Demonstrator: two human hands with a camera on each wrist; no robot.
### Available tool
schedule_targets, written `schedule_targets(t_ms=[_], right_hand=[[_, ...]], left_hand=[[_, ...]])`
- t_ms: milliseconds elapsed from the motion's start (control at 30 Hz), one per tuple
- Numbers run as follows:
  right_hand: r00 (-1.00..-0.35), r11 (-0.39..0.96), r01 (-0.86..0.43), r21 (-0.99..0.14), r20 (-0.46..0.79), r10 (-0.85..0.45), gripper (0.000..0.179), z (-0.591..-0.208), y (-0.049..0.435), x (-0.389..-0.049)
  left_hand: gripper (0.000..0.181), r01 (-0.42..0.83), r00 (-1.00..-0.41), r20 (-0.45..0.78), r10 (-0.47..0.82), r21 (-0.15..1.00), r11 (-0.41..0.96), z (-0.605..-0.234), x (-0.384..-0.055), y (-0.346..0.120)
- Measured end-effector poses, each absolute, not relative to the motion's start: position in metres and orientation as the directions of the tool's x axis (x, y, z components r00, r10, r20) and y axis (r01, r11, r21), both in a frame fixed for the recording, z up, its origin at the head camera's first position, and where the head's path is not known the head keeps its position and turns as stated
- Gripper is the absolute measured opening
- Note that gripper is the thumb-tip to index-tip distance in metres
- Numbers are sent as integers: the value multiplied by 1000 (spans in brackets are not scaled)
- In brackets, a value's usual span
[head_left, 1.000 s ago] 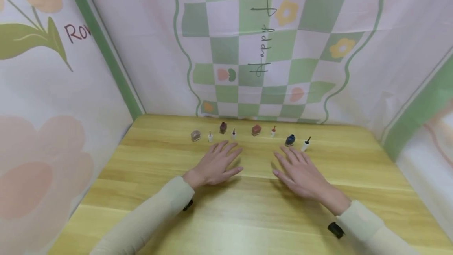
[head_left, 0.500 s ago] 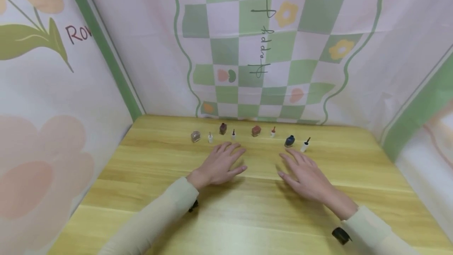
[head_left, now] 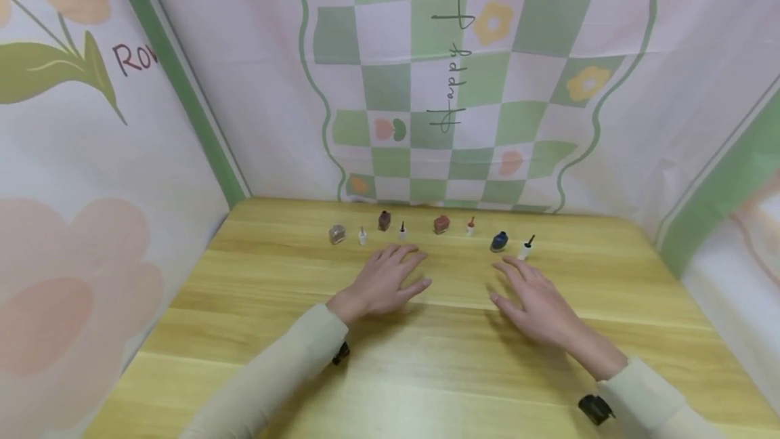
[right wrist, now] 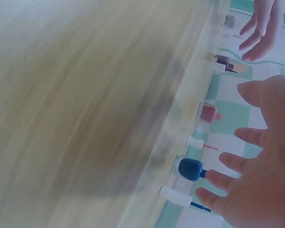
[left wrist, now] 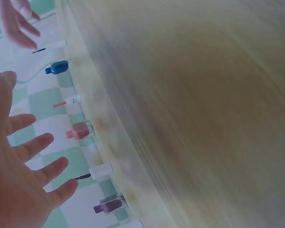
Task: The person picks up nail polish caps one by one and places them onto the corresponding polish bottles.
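Observation:
Across the far part of the table stand several uncapped nail polish bottles, each with its white brush cap upright beside it. From left to right come a clear greyish bottle (head_left: 337, 234), a dark purple bottle (head_left: 384, 221), a red-pink bottle (head_left: 441, 224) and a dark blue bottle (head_left: 499, 242). My left hand (head_left: 385, 281) hovers palm down with spread fingers, nearest the purple bottle's brush cap (head_left: 402, 231). Over to the right, my right hand (head_left: 539, 303) hovers likewise, its fingertips just in front of the blue bottle and its brush cap (head_left: 527, 248). Neither hand holds anything.
The red brush cap (head_left: 470, 226) and the pale brush cap (head_left: 362, 236) stand among the bottles. A checkered cloth (head_left: 432, 87) hangs behind the wooden table (head_left: 414, 371), and a printed curtain (head_left: 73, 222) closes off the left side.
Both hands have shifted slightly to the right, the right one also a little toward the body. The bottles and brush caps stay where they were.

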State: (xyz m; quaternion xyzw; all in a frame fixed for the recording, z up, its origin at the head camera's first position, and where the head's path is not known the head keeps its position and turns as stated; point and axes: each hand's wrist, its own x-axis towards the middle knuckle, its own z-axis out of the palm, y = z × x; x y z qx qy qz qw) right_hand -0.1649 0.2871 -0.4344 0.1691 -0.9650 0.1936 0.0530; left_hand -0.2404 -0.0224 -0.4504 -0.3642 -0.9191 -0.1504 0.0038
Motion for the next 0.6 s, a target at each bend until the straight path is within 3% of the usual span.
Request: schedule_targets(t_ms=[600], right_hand=[[-967, 819, -254, -515, 141, -212, 59, -434, 302, -161]], left_hand=[[60, 608, -782, 166, 601, 415, 676, -448, -240, -8]])
